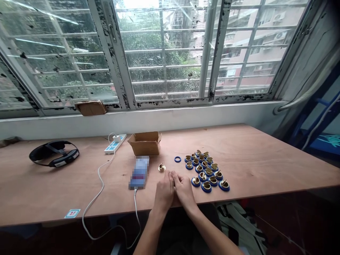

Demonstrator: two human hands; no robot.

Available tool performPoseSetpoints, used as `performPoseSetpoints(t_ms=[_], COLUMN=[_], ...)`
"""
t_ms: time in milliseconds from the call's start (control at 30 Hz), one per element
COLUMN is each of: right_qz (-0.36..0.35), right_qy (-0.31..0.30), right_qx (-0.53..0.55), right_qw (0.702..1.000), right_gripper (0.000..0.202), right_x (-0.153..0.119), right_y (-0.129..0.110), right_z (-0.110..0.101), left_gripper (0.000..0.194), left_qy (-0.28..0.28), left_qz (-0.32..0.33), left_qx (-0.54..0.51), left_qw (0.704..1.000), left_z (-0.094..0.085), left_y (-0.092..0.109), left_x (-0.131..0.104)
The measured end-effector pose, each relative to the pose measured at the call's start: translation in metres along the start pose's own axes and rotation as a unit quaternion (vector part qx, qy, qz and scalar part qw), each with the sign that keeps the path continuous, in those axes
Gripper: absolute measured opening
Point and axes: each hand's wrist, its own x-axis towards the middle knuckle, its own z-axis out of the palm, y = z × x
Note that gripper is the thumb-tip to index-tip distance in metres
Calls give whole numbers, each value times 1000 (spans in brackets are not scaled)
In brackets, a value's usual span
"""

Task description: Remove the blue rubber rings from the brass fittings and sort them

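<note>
My left hand (164, 189) and my right hand (183, 187) meet at the fingertips near the table's front edge. Both have curled, closed fingers, and whatever they may pinch between them is hidden. Just beyond my left hand rests a round gold-coloured metal piece (162, 168) with a raised tab and no blue ring round it. A loose blue ring (177, 159) lies flat past my right hand. To the right sits a cluster of several similar gold pieces, each seated in a blue ring, such as the gold-and-blue piece (206, 186) at the front.
An open cardboard box (145, 147) stands behind a charging phone (139, 173). Its white cable (99, 189) loops over the table edge from a power strip (115, 144). A black headset (57, 154) lies at the left on the wooden table (265, 159), below barred windows.
</note>
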Motion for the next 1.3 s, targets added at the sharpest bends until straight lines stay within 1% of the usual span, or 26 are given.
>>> performPoseSetpoints(t_ms=[133, 233, 333, 433, 533, 600, 800, 933, 1033, 1100, 1167, 1300], right_qz=[-10, -25, -35, -41, -48, -52, -74, -91, -96, -100, -104, -107], right_qy=[40, 42, 39, 40, 39, 39, 28, 29, 29, 27, 23, -13], right_qx=[-17, -12, -9, -13, -23, -34, -68, -93, -104, -107, -109, -82], right_qw=[999, 999, 999, 998, 998, 997, 995, 991, 990, 989, 988, 991], right_gripper=[57, 54, 54, 55, 52, 50, 47, 46, 46, 46, 45, 41], right_x=[-1, -2, -3, -4, -6, -8, -11, -12, -13, -13, -13, -12], right_y=[-4, -8, -10, -11, -13, -15, -17, -15, -17, -19, -20, -19], right_z=[-2, -3, -3, -4, -4, -4, -4, -5, -5, -5, -6, -7], left_gripper=[33, 28, 30, 37, 42, 43, 44, 44, 43, 41, 38, 34], left_qy=[-7, -1, -5, -20, -32, -29, -20, -31, -34, -35, -40, -48], left_qz=[11, 14, 6, -5, -24, -38, -72, -71, -65, -71, -85, -129], left_qx=[-54, -100, -136, -171, -209, -223, -221, -235, -260, -292, -338, -440], left_qw=[998, 995, 991, 985, 977, 974, 972, 969, 963, 953, 936, 887], left_z=[4, 0, -6, -9, -6, -3, 1, 1, 1, -1, -4, -10], left_y=[3, 7, 12, 12, 8, 4, -10, -17, -18, -17, -14, -8], left_x=[4, 6, 8, 11, 13, 13, 9, 8, 8, 9, 9, 9])
